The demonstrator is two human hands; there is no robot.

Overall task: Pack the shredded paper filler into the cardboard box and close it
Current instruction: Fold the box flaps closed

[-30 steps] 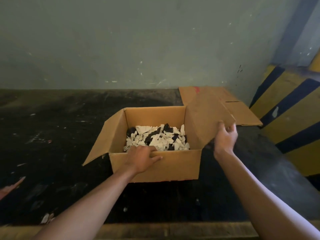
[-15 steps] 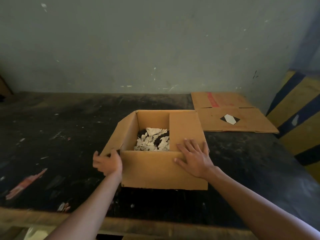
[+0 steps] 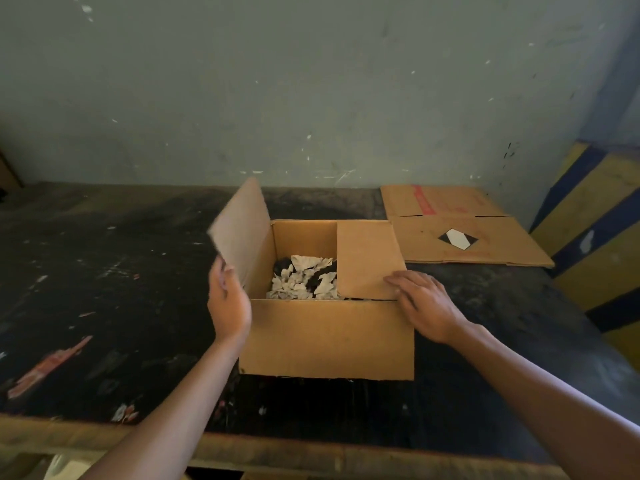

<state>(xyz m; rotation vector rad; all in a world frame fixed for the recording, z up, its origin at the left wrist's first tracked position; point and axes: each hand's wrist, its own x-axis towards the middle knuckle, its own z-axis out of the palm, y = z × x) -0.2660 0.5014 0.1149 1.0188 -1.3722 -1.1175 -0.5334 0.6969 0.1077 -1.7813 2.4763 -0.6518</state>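
A brown cardboard box [image 3: 329, 337] stands in the middle of the dark table. White and black shredded paper filler [image 3: 303, 278] lies inside, seen through the uncovered left half. The box's right flap [image 3: 367, 258] lies folded flat over the opening, and my right hand [image 3: 422, 303] rests palm down on its near right corner. The left flap [image 3: 242, 233] stands raised and tilted, blurred by motion. My left hand [image 3: 228, 299] is against that flap's near outer edge, fingers up along it.
A flattened cardboard box [image 3: 460, 237] with a red stripe and a black-and-white diamond label lies at the back right. A yellow and dark blue striped barrier [image 3: 602, 237] stands at the right. The grey wall [image 3: 311, 98] runs behind the table [image 3: 104, 289].
The right flap went from raised to folded flat over the box, with my right hand pressing it. My left hand moved to the left flap and lifted it from splayed outward to upright.
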